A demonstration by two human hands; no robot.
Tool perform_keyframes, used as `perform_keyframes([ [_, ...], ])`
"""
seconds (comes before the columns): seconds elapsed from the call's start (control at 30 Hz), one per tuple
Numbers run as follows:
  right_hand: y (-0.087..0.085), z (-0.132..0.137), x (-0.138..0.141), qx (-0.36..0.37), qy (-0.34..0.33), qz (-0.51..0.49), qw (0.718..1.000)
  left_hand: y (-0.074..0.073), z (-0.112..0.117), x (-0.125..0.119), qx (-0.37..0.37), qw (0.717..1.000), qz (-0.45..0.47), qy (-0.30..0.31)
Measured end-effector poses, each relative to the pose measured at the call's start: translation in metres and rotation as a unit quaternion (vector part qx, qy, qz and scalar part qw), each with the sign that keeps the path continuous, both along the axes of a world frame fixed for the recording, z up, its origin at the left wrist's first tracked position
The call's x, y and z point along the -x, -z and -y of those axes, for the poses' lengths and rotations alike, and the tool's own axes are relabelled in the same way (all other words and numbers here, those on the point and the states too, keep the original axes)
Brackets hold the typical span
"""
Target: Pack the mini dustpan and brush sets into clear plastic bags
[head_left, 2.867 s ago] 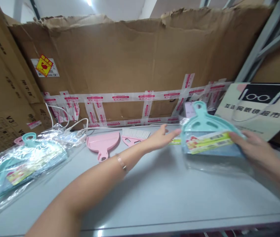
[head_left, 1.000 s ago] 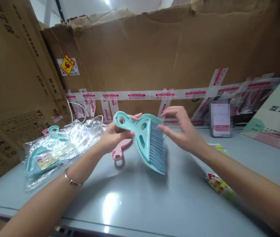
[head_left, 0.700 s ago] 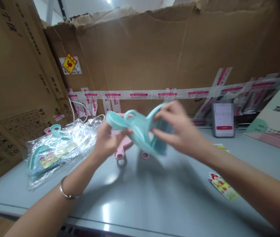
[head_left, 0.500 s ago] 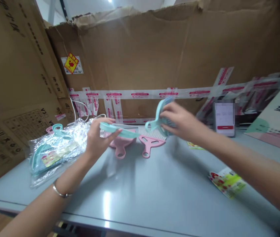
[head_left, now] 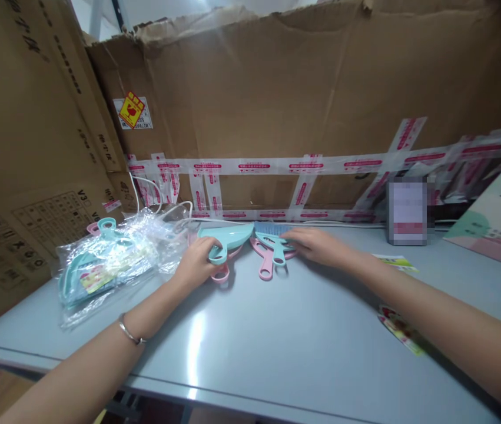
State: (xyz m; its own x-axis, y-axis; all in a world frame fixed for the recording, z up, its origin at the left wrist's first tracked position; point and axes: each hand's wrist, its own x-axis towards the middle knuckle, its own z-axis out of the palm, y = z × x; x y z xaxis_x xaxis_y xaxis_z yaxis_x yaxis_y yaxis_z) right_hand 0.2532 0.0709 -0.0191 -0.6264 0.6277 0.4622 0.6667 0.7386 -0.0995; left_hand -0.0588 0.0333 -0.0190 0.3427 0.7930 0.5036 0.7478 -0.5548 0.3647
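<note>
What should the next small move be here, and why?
Probably ease the left hand off the teal dustpan: it already appears to rest over the pink dustpan, so it may need no more holding. The teal brush likewise overlaps the pink brush, with the right hand at its edge.

Left fingers hold a turquoise dustpan.

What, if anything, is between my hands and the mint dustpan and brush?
Nothing visible. Your left hand is on the mint dustpan, and your right hand is at the right edge of the mint brush. The pink dustpan and pink brush lie partly underneath, blocking neither hand.
</note>
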Motion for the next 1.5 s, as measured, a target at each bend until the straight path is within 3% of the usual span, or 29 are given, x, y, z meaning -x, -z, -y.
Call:
perform_keyframes([
  [0.13, 0.000, 0.023, -0.020, 0.029, 0.071, -0.084, 0.993, -0.005, 0.004, -0.006, -0.043, 0.994, 0.096, 0.008],
  [0.23, -0.002, 0.038, -0.028, 0.056, 0.138, -0.164, 0.975, -0.015, 0.005, -0.006, -0.110, 0.957, 0.268, 0.003],
  [0.3, -0.005, 0.044, -0.028, 0.064, 0.161, -0.205, 0.963, -0.026, 0.006, -0.004, -0.147, 0.904, 0.401, 0.002],
  [0.37, -0.009, 0.047, -0.025, 0.062, 0.178, -0.253, 0.949, -0.041, 0.008, 0.000, -0.164, 0.828, 0.537, 0.013],
  [0.47, -0.015, 0.053, -0.014, 0.052, 0.175, -0.305, 0.935, -0.063, 0.013, 0.005, -0.113, 0.717, 0.686, 0.050],
  [0.53, -0.018, 0.059, -0.006, 0.045, 0.145, -0.312, 0.938, -0.074, 0.016, 0.004, -0.039, 0.691, 0.718, 0.075],
  [0.67, -0.019, 0.073, 0.007, 0.065, 0.117, -0.311, 0.941, -0.084, 0.013, -0.016, 0.131, 0.712, 0.679, 0.126],
  [0.77, -0.019, 0.080, 0.012, 0.129, 0.095, -0.333, 0.929, -0.086, 0.001, -0.044, 0.232, 0.713, 0.633, 0.192],
  [0.93, -0.016, 0.085, 0.015, 0.322, 0.013, -0.400, 0.858, -0.084, -0.015, -0.096, 0.328, 0.730, 0.520, 0.300],
  [1.03, -0.015, 0.087, 0.016, 0.427, 0.003, -0.409, 0.806, -0.080, -0.018, -0.111, 0.385, 0.747, 0.446, 0.308],
  [1.1, -0.014, 0.089, 0.016, 0.420, 0.034, -0.440, 0.793, -0.079, -0.017, -0.107, 0.404, 0.780, 0.399, 0.263],
  [1.23, -0.012, 0.090, 0.018, 0.374, 0.065, -0.478, 0.792, -0.080, -0.004, -0.075, 0.373, 0.850, 0.307, 0.212],
  [1.33, -0.008, 0.090, 0.021, 0.394, 0.060, -0.467, 0.789, -0.072, 0.012, -0.055, 0.384, 0.867, 0.258, 0.186],
  [1.5, -0.002, 0.090, 0.026, 0.411, 0.058, -0.438, 0.797, -0.037, 0.025, -0.052, 0.380, 0.880, 0.247, 0.143],
])
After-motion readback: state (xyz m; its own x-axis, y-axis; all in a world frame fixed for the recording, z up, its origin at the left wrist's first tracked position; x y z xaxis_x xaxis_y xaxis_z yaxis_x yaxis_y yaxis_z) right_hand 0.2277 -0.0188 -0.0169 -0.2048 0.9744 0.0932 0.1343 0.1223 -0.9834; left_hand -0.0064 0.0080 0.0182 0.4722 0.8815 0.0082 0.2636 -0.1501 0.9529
